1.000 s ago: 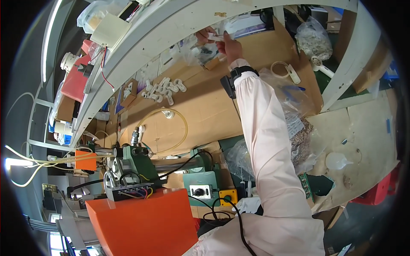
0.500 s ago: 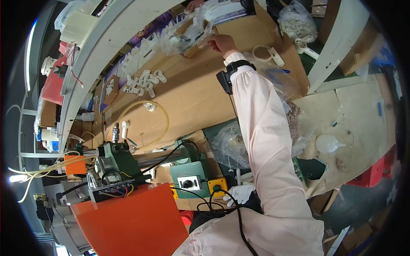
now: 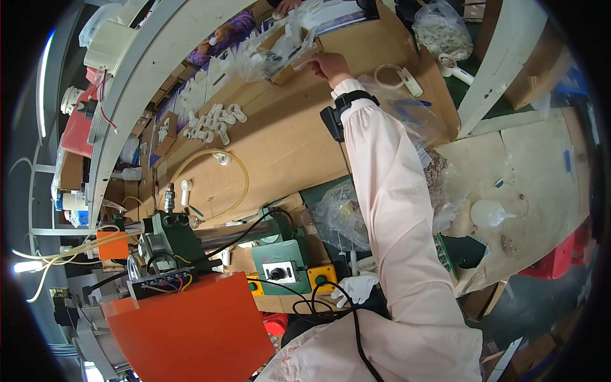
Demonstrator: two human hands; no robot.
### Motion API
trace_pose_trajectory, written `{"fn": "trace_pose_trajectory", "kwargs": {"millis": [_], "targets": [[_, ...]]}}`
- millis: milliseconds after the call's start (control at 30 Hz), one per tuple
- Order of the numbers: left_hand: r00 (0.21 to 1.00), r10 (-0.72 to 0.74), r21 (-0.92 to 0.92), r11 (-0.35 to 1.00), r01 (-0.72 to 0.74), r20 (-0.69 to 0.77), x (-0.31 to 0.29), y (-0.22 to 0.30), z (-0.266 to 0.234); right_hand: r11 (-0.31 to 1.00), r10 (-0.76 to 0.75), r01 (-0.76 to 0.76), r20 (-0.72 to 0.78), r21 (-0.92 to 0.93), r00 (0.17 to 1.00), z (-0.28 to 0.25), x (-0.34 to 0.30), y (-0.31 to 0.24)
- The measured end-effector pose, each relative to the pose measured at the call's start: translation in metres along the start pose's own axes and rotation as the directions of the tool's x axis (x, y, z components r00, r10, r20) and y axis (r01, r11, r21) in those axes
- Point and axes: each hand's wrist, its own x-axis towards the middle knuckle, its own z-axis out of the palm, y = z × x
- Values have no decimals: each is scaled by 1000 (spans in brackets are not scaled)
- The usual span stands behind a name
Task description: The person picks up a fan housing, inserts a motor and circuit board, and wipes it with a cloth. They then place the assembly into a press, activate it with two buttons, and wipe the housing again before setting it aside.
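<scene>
My right hand (image 3: 330,67) reaches to the far side of the bench, its arm in a pale pink sleeve with a black strap at the wrist. Its fingers are closed at the near right edge of a small cardboard box (image 3: 282,77), and the fingertips are partly hidden. Clear plastic bags (image 3: 289,44) lie in and over that box. Left of it, several white ring-ended plastic parts (image 3: 216,121) lie in a loose pile on the cardboard sheet (image 3: 280,137). My left hand is out of view.
A green bench machine (image 3: 175,239) with an orange panel (image 3: 188,325) stands near left. A yellowish hose loop (image 3: 247,178) lies on the cardboard. Black cables (image 3: 358,331) cross the near side. A white glove (image 3: 358,290) lies beside the yellow button box (image 3: 323,277). A metal beam (image 3: 149,73) spans the upper left.
Another person's hands and purple patterned sleeve have come into sight beyond the bench at the upper left. My right hand stays at the box edge, almost unmoved.
</scene>
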Motion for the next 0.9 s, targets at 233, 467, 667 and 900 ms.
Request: {"fn": "trace_pose_trajectory", "kwargs": {"millis": [233, 467, 667, 900], "targets": [[1000, -9, 21, 1000, 9, -1, 4, 4, 0, 1000, -14, 14, -28, -5, 1000, -5, 1, 2], [1000, -7, 23, 1000, 7, 0, 7, 4, -4, 1000, -12, 11, -28, -24, 1000, -9, 6, 3], [1000, -4, 1, 1000, 4, 14, 10, 0, -9, 1000, -2, 2, -21, -6, 1000, -2, 8, 6], [999, -12, -15, 1000, 13, 35, 14, -3, -14, 1000, 12, -13, -14, -25, 1000, -2, 7, 8]]}}
